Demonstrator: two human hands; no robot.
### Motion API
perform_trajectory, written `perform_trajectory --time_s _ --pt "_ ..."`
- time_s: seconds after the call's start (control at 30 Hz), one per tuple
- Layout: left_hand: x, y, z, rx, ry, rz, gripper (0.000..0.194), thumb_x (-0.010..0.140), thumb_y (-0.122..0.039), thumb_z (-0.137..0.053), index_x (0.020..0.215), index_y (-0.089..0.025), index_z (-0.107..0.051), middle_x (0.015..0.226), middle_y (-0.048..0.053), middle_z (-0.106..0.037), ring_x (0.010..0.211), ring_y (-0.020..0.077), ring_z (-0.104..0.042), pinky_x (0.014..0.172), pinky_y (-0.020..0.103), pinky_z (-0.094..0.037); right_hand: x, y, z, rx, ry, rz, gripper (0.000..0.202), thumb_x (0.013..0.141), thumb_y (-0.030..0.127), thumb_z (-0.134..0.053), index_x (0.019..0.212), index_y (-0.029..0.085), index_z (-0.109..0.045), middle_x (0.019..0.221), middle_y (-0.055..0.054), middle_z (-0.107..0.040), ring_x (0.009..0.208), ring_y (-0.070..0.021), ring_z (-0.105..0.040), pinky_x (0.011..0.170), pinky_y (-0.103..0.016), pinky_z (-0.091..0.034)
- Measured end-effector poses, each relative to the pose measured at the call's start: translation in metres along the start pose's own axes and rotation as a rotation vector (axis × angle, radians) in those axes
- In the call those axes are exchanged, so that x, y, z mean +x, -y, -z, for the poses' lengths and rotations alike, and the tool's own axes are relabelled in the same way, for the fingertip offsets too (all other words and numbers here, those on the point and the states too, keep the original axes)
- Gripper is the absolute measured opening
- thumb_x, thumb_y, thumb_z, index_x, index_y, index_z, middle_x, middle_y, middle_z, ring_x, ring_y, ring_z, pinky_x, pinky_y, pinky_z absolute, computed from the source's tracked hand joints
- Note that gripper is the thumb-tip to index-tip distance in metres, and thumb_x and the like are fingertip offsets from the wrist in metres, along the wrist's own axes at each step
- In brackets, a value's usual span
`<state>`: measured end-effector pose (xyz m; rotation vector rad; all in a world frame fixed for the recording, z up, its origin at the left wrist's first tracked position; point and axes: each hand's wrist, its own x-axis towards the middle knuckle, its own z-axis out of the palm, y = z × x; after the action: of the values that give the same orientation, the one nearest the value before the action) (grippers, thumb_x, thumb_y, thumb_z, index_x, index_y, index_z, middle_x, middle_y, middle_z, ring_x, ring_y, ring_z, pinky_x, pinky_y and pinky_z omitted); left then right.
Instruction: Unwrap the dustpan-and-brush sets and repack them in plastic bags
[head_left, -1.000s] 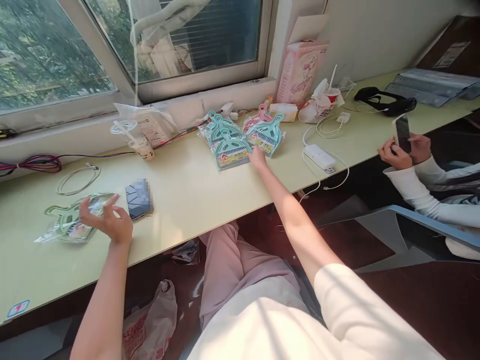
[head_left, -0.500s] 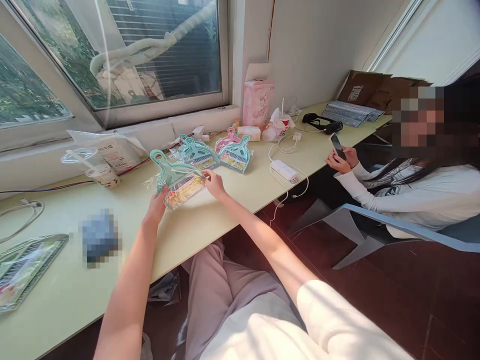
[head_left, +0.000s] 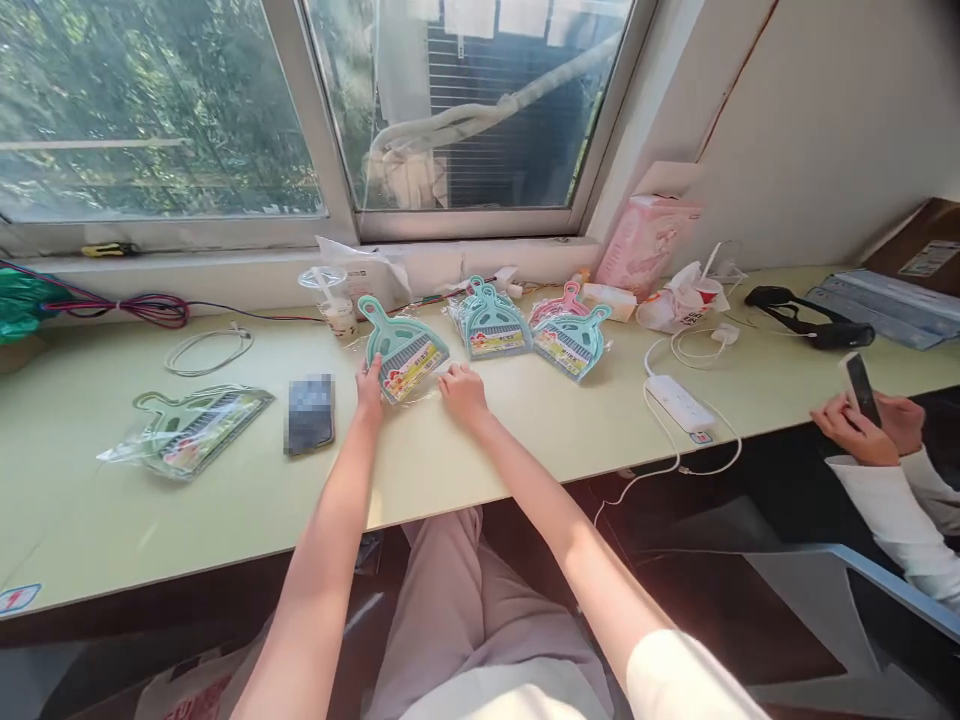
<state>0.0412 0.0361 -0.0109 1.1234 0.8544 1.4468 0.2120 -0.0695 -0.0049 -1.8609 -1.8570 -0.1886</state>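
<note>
A mint-green dustpan and brush set (head_left: pixel 405 352), wrapped in clear plastic with a printed label, is tilted up above the table. My left hand (head_left: pixel 368 385) grips its lower left edge, thumb in front. My right hand (head_left: pixel 463 393) is beside its lower right corner with the fingers curled together; whether they pinch the clear wrapper cannot be made out. Behind are more wrapped sets: a green one (head_left: pixel 491 325), another green one (head_left: pixel 574 343) and a pink one (head_left: pixel 564 301). To the left lies one more green set (head_left: pixel 196 430) on the table (head_left: pixel 442 480).
A phone (head_left: pixel 309 415) lies left of my arm. A drink cup (head_left: pixel 335 305) stands near the window wall. To the right are a white power strip (head_left: pixel 680 402) with cables, a pink box (head_left: pixel 649 240) and black goggles (head_left: pixel 810 315). Another person's hands (head_left: pixel 870 425) hold a phone at far right.
The view has swung left. The held set now shows its label more squarely toward me. My right hand has come off the set's right corner to just beside it.
</note>
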Motion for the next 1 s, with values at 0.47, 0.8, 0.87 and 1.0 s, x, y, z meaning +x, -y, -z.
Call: perform_trajectory --time_s 0.47,0.8,0.87,1.0 --pt "-0.021 -0.009 -0.009 -0.132 0.005 0.117 0.046 0.084 -0.038 -0.064 0.127 -0.024 -0.055 0.136 0.009 -0.056 0.126 0.0229 -0.053 0.11 0.041 -0.037 -0.003 0.0 0.005 0.443 -0.12 -0.113 0.028 0.083 0.008 -0.041 0.09 0.02 -0.066 0.103 -0.01 -0.065 0.104 -0.0236 -0.057 0.095 -0.038 -0.041" --pt "-0.033 -0.022 -0.011 -0.185 0.198 0.158 0.053 0.081 -0.036 -0.068 0.131 -0.026 -0.052 0.134 0.007 -0.058 0.127 0.0266 -0.052 0.107 0.041 -0.041 0.01 -0.014 -0.002 1.34 0.037 -0.51 0.03 0.075 0.037 -0.062 0.099 0.02 -0.059 0.102 -0.007 -0.07 0.089 -0.0168 -0.067 0.083 -0.031 -0.049" --pt "-0.035 -0.025 -0.011 -0.164 0.238 0.169 0.051 0.082 -0.038 -0.068 0.129 -0.027 -0.054 0.133 0.006 -0.059 0.126 0.0268 -0.053 0.106 0.042 -0.042 0.008 -0.013 -0.003 1.419 0.026 -0.526 0.038 0.069 0.037 -0.069 0.101 0.021 -0.055 0.099 -0.006 -0.071 0.091 -0.0174 -0.067 0.085 -0.032 -0.05" --pt "-0.031 -0.023 -0.01 -0.102 0.185 0.212 0.044 0.087 -0.05 -0.059 0.123 -0.025 -0.059 0.126 0.009 -0.063 0.121 0.0269 -0.057 0.101 0.043 -0.046 0.008 -0.011 -0.004 1.428 0.024 -0.603 0.044 0.061 0.038 -0.076 0.095 0.022 -0.054 0.09 -0.005 -0.071 0.085 -0.0175 -0.067 0.081 -0.034 -0.052"
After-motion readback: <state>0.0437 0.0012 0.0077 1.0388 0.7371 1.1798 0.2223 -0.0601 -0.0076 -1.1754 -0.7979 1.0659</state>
